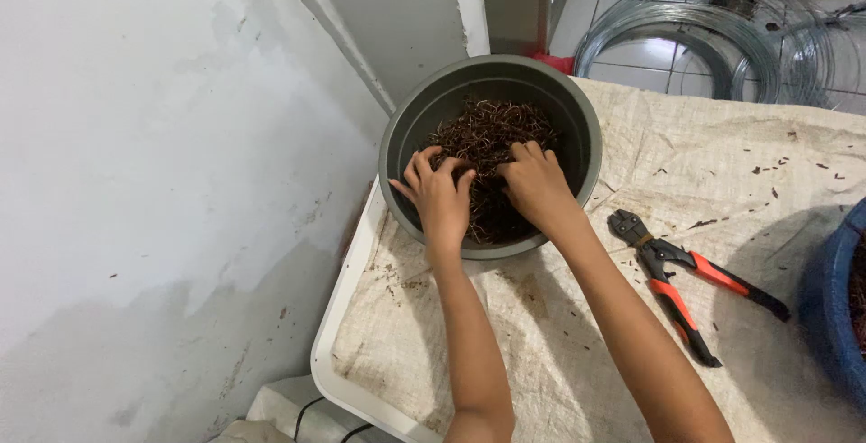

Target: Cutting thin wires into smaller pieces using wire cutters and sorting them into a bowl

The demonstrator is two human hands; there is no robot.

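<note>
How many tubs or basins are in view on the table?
2: a grey tub at the table's far left corner, with both hands inside it, and a blue basin cut off at the right edge. Others may lie out of frame.

Only 1 view exists: a head-worn camera looking steeply down and forward over the person's forearms. It sits close above the cloth-covered table (722, 163), with the grey bucket (406, 136) near frame centre, the white wall (135, 181) filling the left side and tiled floor (631, 55) beyond the far edge
</note>
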